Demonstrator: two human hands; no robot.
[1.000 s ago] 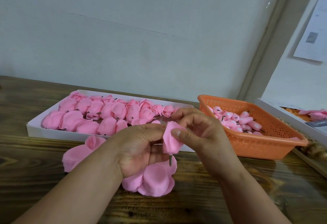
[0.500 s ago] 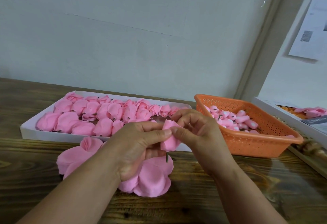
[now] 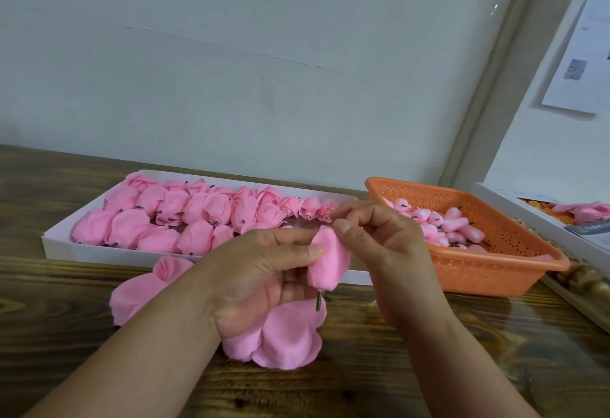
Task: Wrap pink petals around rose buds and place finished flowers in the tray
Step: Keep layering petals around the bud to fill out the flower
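Note:
A pink rose bud [image 3: 330, 262] with a petal folded around it sits between my two hands, its short dark stem pointing down. My left hand [image 3: 257, 272] pinches it with thumb on top and fingers curled behind. My right hand [image 3: 376, 239] pinches the petal's upper right edge with thumb and fingertips. Loose pink petals [image 3: 284, 338] lie on the wooden table under my hands, with more petals [image 3: 145, 289] to the left. The white tray [image 3: 99, 254] behind holds several finished pink flowers [image 3: 198, 213].
An orange perforated basket [image 3: 495, 272] of bare pink buds [image 3: 445, 223] stands at the right, touching the tray's end. A second white box [image 3: 534, 219] with pink and orange pieces lies at the far right edge. A grey wall rises behind the table.
My left thumb has slid across the top of the bud and the petal now lies closer around it. Both hands stay in the same spot above the loose petals.

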